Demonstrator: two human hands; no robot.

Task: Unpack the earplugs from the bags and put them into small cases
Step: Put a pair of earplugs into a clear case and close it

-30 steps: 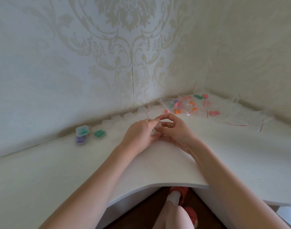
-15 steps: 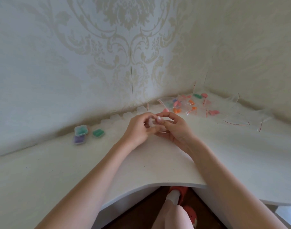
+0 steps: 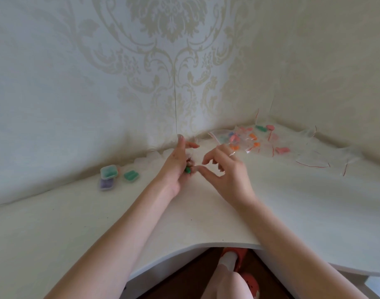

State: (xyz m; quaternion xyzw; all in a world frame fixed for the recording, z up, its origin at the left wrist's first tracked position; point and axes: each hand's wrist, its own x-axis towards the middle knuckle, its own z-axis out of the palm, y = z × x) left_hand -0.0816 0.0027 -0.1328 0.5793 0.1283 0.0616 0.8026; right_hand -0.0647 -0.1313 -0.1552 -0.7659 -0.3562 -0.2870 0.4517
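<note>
- Head view, centre of the frame: the two hands, pressed together half a second ago, have come apart. The left hand (image 3: 176,169) now holds a small clear case with a green earplug (image 3: 187,170) showing at its lower fingers; index and thumb stick up, the other fingers curl round the case (its lid state is too blurred to tell).
- The right hand (image 3: 224,169) has drawn back just beside it, fingers loosely bent, thumb and forefinger near each other but pinching nothing that I can make out.
- My reading: an earplug has just gone in or is being seated, so this case is nearly done and closing comes next.
- Left of centre: three filled cases (image 3: 111,176) sit on the tabletop (image 3: 55,229), small rounded squares of cloudy plastic, two with green inside, one with purple.
- Along the wall behind the hands: a row of empty clear cases (image 3: 151,157), barely visible against the pale surface.
- Upper right: a heap of bags (image 3: 251,140), thin glossy film with red zip strips, holding soft-looking orange, pink, green and blue plugs; flat emptied bags (image 3: 314,160) lie further right.
- Much remains to unpack (the heap is well stocked).
</note>
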